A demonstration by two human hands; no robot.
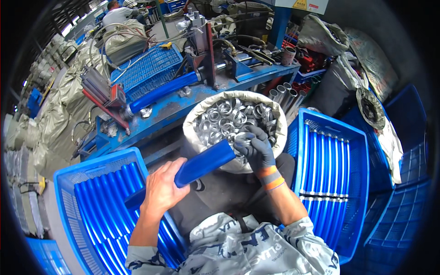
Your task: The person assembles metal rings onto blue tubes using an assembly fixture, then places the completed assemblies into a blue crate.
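My bare left hand [161, 187] is wrapped round a shiny blue metal tube [207, 161], which slants up to the right across my lap. In a grey glove with an orange cuff, my right hand [260, 153] pinches a silver metal ring [244, 136] close to the tube's upper end. Ring and tube look apart, though the fingers partly cover the gap. Just beyond both hands stands a round white sack [191, 130] with its rim rolled down, filled with loose silver rings [225, 111].
Blue crates of blue tubes stand at left [64, 192] and right [363, 183]; the right one's tubes have silver ends. Ahead, a blue bench machine [158, 120] holds another blue tube [165, 90] lengthwise. Bare metal tubes [286, 94] stand beyond the sack. A person [120, 17] sits far back.
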